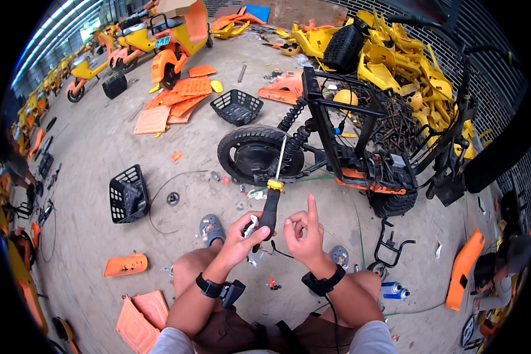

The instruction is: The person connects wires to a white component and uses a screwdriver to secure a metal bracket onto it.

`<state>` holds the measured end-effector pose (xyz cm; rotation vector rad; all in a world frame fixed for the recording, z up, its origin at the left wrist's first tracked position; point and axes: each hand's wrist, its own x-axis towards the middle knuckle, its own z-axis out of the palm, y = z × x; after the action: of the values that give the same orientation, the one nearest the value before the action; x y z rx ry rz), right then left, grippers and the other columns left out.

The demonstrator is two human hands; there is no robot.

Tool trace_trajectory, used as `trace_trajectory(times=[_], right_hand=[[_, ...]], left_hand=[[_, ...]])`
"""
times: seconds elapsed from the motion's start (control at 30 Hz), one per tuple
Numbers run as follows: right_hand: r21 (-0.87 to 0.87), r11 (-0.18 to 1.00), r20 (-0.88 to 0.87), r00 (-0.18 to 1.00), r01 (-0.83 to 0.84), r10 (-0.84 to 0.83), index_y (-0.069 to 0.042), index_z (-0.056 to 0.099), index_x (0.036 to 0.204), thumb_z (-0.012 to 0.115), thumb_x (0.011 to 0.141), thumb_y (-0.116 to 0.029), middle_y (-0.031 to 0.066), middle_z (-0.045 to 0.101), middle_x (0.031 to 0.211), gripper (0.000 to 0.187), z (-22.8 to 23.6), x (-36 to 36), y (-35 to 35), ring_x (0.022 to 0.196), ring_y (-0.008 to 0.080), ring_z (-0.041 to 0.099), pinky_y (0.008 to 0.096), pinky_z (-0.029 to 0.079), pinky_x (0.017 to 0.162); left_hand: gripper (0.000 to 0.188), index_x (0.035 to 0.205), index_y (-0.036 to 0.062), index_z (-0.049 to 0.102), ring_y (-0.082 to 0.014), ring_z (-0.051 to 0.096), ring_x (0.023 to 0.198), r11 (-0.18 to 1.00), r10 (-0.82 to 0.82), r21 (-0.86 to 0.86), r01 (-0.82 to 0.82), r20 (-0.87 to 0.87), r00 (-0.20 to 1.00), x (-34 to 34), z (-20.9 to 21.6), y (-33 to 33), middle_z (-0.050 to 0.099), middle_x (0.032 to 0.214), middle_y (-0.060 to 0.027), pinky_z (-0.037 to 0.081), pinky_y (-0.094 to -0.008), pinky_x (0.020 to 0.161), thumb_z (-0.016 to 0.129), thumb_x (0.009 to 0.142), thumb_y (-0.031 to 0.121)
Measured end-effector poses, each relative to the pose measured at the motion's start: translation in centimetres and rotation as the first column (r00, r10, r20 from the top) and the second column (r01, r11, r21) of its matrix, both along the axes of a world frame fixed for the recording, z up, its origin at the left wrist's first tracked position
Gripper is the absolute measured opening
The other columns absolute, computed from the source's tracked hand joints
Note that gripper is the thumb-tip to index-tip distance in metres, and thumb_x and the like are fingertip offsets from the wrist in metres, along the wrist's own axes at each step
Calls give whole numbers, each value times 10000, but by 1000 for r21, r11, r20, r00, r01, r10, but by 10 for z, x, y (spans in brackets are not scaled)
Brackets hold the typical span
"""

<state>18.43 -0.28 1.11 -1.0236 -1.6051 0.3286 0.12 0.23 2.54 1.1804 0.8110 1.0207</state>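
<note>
My left hand [239, 241] is closed around the black handle of a screwdriver [271, 203]. The tool has a yellow collar, and its long metal shaft points up and away toward the scooter's rear wheel [256, 154]. A small crumpled white piece [251, 225] shows by the left fingers; what it is I cannot make out. Just right of the handle, my right hand [308, 239] is raised with the index finger stretched upward and the other fingers curled, holding nothing visible. Beyond both hands stands a stripped black scooter frame [330, 138] with its shock absorber [295, 141] exposed.
Black baskets [130, 194] [237, 106] and orange panels [186, 94] lie on the concrete. Yellow body parts [389, 59] are heaped at the far right. Blue spray cans [395, 290] and a bent black bracket [389, 245] lie near my right knee. Another person [501, 265] is at the right edge.
</note>
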Motion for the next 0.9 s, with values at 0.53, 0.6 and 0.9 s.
trace_trajectory(times=[0.53, 0.6, 0.9], right_hand=[[97, 994, 215, 974, 55, -75, 26, 434, 1399, 639, 800, 7, 30, 579, 648, 634, 25, -3, 8, 417, 108, 437, 254, 382, 422], [150, 987, 250, 963, 64, -101, 19, 439, 1399, 639, 790, 20, 32, 577, 645, 641, 26, -2, 8, 415, 116, 436, 255, 384, 421], [-528, 750, 804, 519, 400, 290, -82, 713, 969, 587, 836, -210, 162, 675, 758, 223, -56, 33, 12, 702, 361, 660, 473, 516, 670]], left_hand=[[301, 1114, 38, 592, -48, 466, 705, 979, 199, 20, -201, -271, 942, 9, -5, -1, 549, 803, 37, 398, -217, 623, 717, 883, 186], [303, 1111, 37, 590, -48, 465, 709, 979, 201, 34, -199, -283, 938, 9, -4, -1, 547, 805, 38, 398, -217, 625, 718, 882, 190], [302, 1103, 20, 582, -64, 481, 718, 912, 369, 273, -305, -225, 902, 11, -3, -4, 550, 796, 16, 412, -223, 649, 710, 873, 169]])
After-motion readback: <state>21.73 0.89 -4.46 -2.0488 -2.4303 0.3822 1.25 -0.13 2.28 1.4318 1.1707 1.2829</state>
